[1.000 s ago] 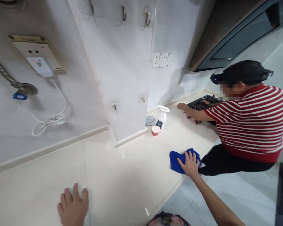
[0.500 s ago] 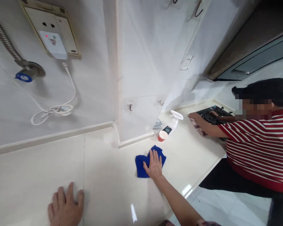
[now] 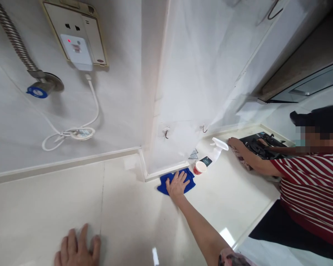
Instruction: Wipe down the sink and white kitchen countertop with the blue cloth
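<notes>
Head view: my right hand (image 3: 178,184) lies flat, fingers spread, on a blue microfibre cloth (image 3: 163,188), which sits rumpled on the pale stone countertop (image 3: 44,207) just beside the white skirting strip (image 3: 166,171). My left hand (image 3: 77,247), open and flat on the countertop, is cut off by the frame's bottom edge. Near the cloth stand a red paper cup (image 3: 199,168) and a white spray bottle (image 3: 217,150).

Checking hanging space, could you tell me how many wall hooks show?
3: a low hook, another low hook, a high hook at the top edge; more may be out of view.
</notes>
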`<state>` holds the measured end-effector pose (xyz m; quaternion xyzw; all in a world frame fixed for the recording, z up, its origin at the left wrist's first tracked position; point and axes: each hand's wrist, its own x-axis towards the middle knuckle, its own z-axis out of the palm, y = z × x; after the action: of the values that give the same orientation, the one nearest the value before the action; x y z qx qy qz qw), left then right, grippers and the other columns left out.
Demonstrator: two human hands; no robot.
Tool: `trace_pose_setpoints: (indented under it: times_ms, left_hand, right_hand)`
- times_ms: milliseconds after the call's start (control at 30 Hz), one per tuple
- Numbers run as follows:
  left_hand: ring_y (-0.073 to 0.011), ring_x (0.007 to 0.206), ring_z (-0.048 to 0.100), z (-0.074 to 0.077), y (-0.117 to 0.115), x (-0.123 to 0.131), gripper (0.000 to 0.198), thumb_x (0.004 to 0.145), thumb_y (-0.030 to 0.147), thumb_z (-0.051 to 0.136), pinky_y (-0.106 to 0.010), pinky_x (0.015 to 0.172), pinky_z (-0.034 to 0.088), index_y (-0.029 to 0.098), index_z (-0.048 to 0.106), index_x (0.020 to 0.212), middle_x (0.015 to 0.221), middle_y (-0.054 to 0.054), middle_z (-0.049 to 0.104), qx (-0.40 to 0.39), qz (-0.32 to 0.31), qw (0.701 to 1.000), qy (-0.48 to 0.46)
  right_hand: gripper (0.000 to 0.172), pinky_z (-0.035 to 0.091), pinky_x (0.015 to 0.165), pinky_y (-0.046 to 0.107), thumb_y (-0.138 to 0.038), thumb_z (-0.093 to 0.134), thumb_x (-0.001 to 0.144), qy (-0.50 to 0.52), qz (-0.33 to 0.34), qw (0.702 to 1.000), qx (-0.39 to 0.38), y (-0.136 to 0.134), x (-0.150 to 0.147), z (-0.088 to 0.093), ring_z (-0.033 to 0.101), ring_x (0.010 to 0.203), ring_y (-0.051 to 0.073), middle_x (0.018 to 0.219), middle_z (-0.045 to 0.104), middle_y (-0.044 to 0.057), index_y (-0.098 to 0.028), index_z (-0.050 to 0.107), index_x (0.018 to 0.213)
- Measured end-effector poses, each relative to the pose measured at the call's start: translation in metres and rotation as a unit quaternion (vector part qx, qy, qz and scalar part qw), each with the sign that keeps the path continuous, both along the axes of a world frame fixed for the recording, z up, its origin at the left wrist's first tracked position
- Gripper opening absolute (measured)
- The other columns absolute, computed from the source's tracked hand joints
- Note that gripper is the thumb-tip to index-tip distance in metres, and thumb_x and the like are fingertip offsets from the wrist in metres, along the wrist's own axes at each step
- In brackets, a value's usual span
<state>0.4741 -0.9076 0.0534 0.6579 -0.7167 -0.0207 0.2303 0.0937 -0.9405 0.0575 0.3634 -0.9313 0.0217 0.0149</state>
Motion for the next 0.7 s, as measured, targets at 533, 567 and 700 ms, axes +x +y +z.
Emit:
trace_pose_setpoints:
  times_ms: [533, 567, 700]
  left_hand:
    - [-0.0426, 0.154, 0.031, 0.010, 0.003, 0.002, 0.078, 0.099, 0.059, 0.020, -0.064, 0.124, 0.028, 0.010, 0.049, 0.151, 0.161, -0.027, 0.039, 0.035, 0.010, 0.999, 0.000]
    - [-0.0423, 0.154, 0.030, 0.009, 0.003, 0.002, 0.077, 0.099, 0.059, 0.020, -0.064, 0.124, 0.028, 0.010, 0.049, 0.151, 0.161, -0.027, 0.038, 0.027, 0.006, 1.000, 0.000]
    - [-0.0415, 0.156, 0.027, 0.006, 0.005, 0.002, 0.078, 0.099, 0.057, 0.018, -0.062, 0.126, 0.025, 0.008, 0.049, 0.151, 0.162, -0.028, 0.036, 0.014, 0.000, 1.000, 0.000]
  right_hand:
    - [0.088, 0.019, 0.128, 0.061, -0.072, 0.060, 0.090, -0.195, 0.490, 0.840, -0.125, 0.120, 0.100, -0.009, 0.035, 0.154, 0.034, 0.164, 0.044, 0.017, -0.021, 0.042, 0.159]
    - [0.090, 0.023, 0.126, 0.059, -0.073, 0.062, 0.088, -0.188, 0.489, 0.841, -0.135, 0.129, 0.089, -0.016, 0.040, 0.151, 0.034, 0.161, 0.047, 0.017, -0.021, 0.043, 0.158]
    - [0.087, 0.036, 0.115, 0.055, -0.071, 0.065, 0.085, -0.078, 0.379, 0.902, -0.190, 0.156, 0.023, -0.037, 0.051, 0.140, 0.037, 0.156, 0.052, 0.021, -0.017, 0.050, 0.152]
